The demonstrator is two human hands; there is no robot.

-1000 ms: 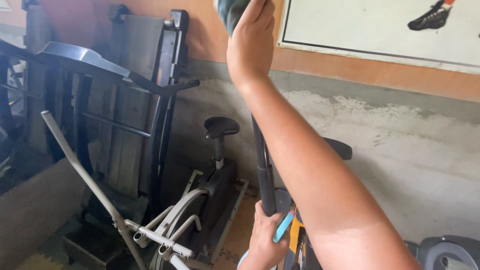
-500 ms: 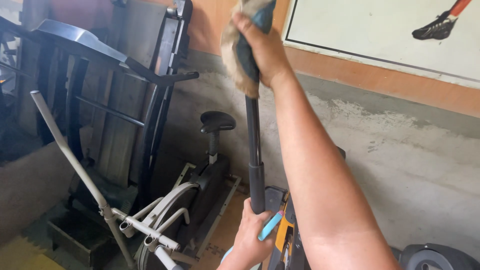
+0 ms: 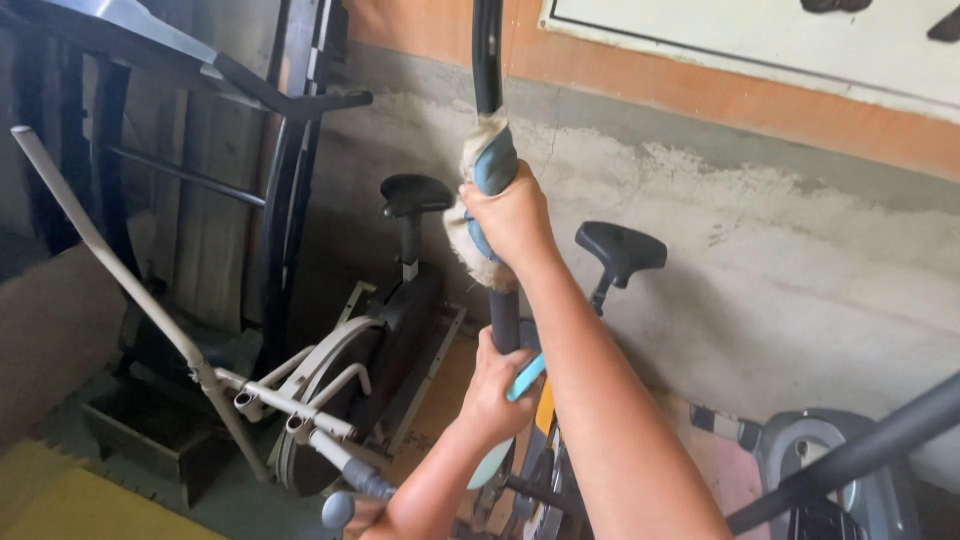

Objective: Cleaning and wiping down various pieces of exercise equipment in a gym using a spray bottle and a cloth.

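At the far left a folded treadmill point(image 3: 150, 150) stands upright against the wall, its grey deck tipped up and its black rails reaching toward the middle. In front of it a pale grey lever bar point(image 3: 110, 260) slants from the upper left down to a cluster of white tubes low in the frame, part of a black and white exercise bike point(image 3: 370, 350) whose black saddle point(image 3: 415, 193) sits on a short post above it. A yellow floor mat point(image 3: 60, 500) shows in the bottom left corner. Near the middle a black upright handlebar point(image 3: 487, 60) rises past the top edge. The left hand point(image 3: 495, 385) is closed around its lower stretch, and a light blue handle point(image 3: 524, 377) pokes out from under that fist, slanting up to the right. Higher on the same bar the right hand point(image 3: 515, 220) is clenched around a fluffy cream and blue cleaning mitt point(image 3: 480, 190) wrapped about the bar, the pile showing above and below the fingers; the right forearm runs down to the bottom edge. Just right of the bar a second black saddle point(image 3: 622, 248) stands near the rough grey concrete wall point(image 3: 800, 260). Above that wall runs an orange band and a white poster point(image 3: 760, 40). At the bottom right lies a grey machine housing point(image 3: 830, 470), crossed by a dark diagonal bar point(image 3: 850, 450).
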